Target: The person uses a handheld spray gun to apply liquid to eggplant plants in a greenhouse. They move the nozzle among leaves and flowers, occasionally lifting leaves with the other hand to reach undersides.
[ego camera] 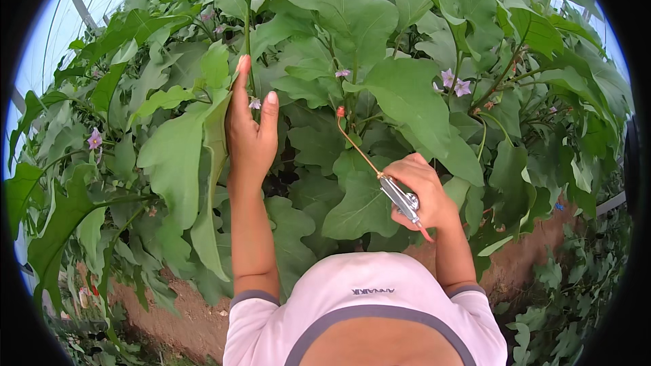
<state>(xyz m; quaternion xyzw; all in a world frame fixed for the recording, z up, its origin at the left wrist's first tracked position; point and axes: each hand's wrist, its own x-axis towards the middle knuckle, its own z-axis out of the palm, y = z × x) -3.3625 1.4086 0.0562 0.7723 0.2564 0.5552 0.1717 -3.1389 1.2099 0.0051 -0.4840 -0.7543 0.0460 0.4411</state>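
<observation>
My left hand (252, 127) is raised among large green eggplant leaves (180, 162), its palm side against a leaf and stem, thumb and fingers apart. A pale purple flower (255, 103) shows between its thumb and fingers. In my right hand (422, 190) is the metal trigger handle of a spray wand (400, 196), with a red hose (426, 234) at its lower end. The wand's thin brass tube (358, 150) slants up and left to a red nozzle (341, 111), just below another purple flower (342, 73).
Dense eggplant plants surround both hands, with purple flowers at left (94, 139) and right (462, 87). Brown soil (178, 315) lies below the leaves. Greenhouse frame bars (80, 4) and pale film stand at the upper left. More low plants grow at lower right.
</observation>
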